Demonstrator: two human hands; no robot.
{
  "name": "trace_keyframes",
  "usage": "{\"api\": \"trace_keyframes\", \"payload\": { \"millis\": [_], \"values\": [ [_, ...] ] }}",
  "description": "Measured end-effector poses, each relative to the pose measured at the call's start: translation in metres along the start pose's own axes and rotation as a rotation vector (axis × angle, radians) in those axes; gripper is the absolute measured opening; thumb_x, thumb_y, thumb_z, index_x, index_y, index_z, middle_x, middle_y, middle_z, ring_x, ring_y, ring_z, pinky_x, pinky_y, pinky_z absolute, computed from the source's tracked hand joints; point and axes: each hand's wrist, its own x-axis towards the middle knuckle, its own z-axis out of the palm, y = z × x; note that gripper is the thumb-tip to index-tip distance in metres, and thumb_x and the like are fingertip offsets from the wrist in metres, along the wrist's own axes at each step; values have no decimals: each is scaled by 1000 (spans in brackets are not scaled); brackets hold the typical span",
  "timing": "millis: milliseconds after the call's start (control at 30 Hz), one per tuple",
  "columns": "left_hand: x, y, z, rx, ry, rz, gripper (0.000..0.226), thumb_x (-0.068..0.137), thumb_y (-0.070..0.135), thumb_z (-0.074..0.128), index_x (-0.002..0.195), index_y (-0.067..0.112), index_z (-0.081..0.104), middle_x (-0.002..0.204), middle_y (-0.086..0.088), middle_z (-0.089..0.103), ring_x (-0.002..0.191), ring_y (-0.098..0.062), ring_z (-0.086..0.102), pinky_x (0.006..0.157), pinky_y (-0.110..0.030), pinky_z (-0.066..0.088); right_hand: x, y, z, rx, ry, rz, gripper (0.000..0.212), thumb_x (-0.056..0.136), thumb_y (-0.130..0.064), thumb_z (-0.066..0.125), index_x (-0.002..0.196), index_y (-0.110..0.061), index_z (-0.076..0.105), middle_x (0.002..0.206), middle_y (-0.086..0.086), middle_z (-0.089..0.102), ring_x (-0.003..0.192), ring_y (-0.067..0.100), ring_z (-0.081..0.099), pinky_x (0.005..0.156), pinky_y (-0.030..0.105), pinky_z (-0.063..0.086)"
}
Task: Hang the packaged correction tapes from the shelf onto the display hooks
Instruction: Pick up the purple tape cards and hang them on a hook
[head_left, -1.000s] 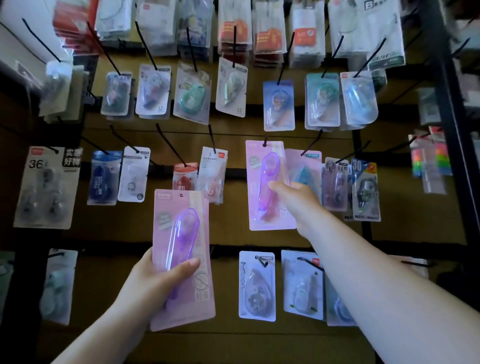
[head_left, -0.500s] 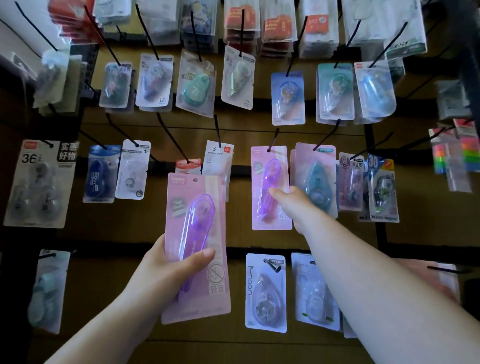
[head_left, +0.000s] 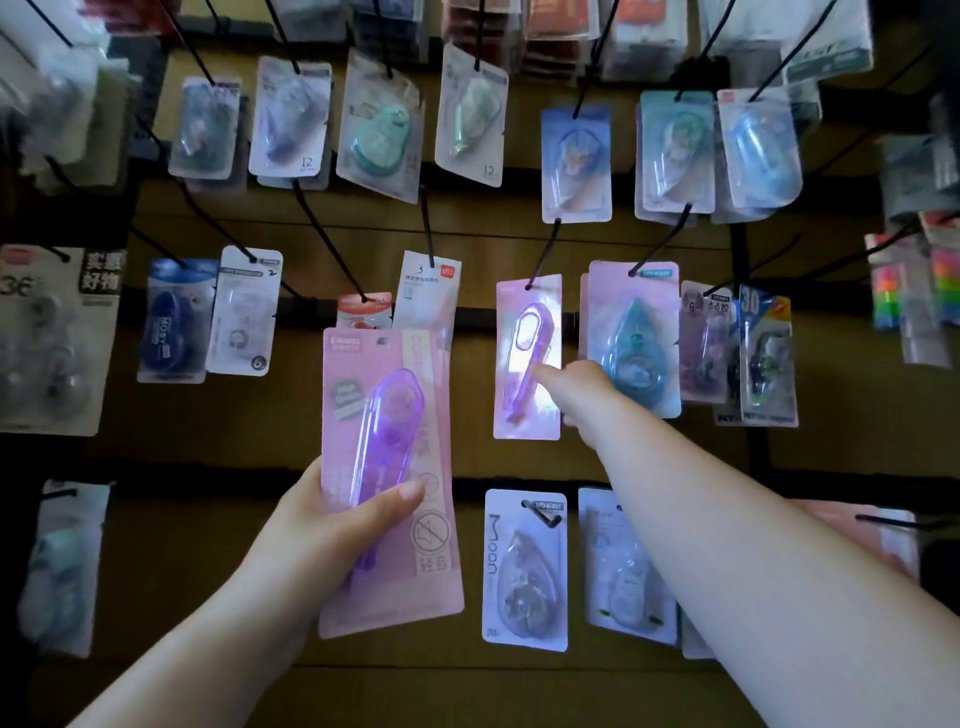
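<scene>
My left hand (head_left: 332, 525) grips a small stack of pink packages, each with a purple correction tape (head_left: 387, 467), thumb across the front, held upright in front of the display. An identical pink package (head_left: 527, 358) hangs on a black display hook (head_left: 545, 254) in the middle row. My right hand (head_left: 576, 395) reaches to that hung package and pinches its lower right edge, thumb on the front; the fingers behind are hidden.
Rows of black hooks carry other packaged correction tapes: a teal one on pink card (head_left: 634, 338) right of the hung package, a blue one (head_left: 174, 322) at left, white "Moon" packs (head_left: 524, 571) below. Coloured sticky notes (head_left: 904, 291) hang far right.
The hung pink package has slid back along its hook toward the board, my right hand following it. My left hand has raised the pink stack slightly.
</scene>
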Motion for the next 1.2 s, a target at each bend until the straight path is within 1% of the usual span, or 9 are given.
{"api": "trace_keyframes", "payload": {
  "millis": [67,167,233,300,400,600,867,967,1200],
  "values": [
    [-3,3,4,-6,20,8,52,54,40,77,99,23,58,80,-4,74,71,-19,73,59,-31,55,-12,-1,-5,-120,78,-65,18,91,-24,44,97,-8,48,76,5,46,65,20,45,50,24,30],
    [-11,9,11,-11,19,6,55,49,37,70,101,21,59,87,-5,73,74,-19,72,61,-31,55,-40,-2,-9,-188,154,-256,21,91,-22,45,108,-13,52,95,6,57,96,27,53,66,26,44],
    [-17,15,16,-9,10,0,54,50,37,68,100,22,59,85,-4,73,72,-17,72,60,-30,55,-67,-6,-10,-70,103,-403,17,90,-22,49,103,-16,59,98,3,61,100,21,55,79,28,45],
    [-22,21,20,-9,-3,10,45,54,35,68,98,24,59,79,0,74,70,-15,72,59,-28,55,-97,-8,-10,65,-63,-458,8,90,-24,52,88,-20,59,80,-8,58,82,9,55,71,20,42],
    [-28,29,28,-13,-28,34,26,72,22,67,96,27,59,73,5,74,67,-8,71,52,-21,54,-130,-6,-11,169,-320,-372,11,87,-32,57,87,-20,58,71,-13,53,64,-5,51,54,9,37],
    [-42,39,44,-9,-86,45,17,80,12,62,90,26,59,67,11,74,63,-5,70,50,-17,54,-141,-1,-20,343,-419,-194,13,85,-18,60,73,-17,56,78,1,60,72,13,56,68,24,46],
    [-41,42,55,-237,23,-92,27,88,46,45,90,25,61,64,5,74,63,-15,72,60,-35,54,-131,3,-27,533,-195,-84,24,89,-11,52,66,-19,50,71,3,55,64,16,50,59,24,39],
    [-40,40,56,-183,60,-90,21,92,36,46,100,22,60,89,-3,72,84,-21,67,72,-37,52,-126,4,-29,573,-153,-52,24,90,-10,49,67,-19,49,70,2,55,63,15,51,59,26,41],
    [-35,34,49,-73,149,-59,13,92,24,50,98,19,60,94,-7,69,88,-27,66,84,-47,53,-116,3,-31,604,-48,-63,23,89,-11,50,68,-21,48,77,3,55,82,21,53,82,37,47]
  ]
}}
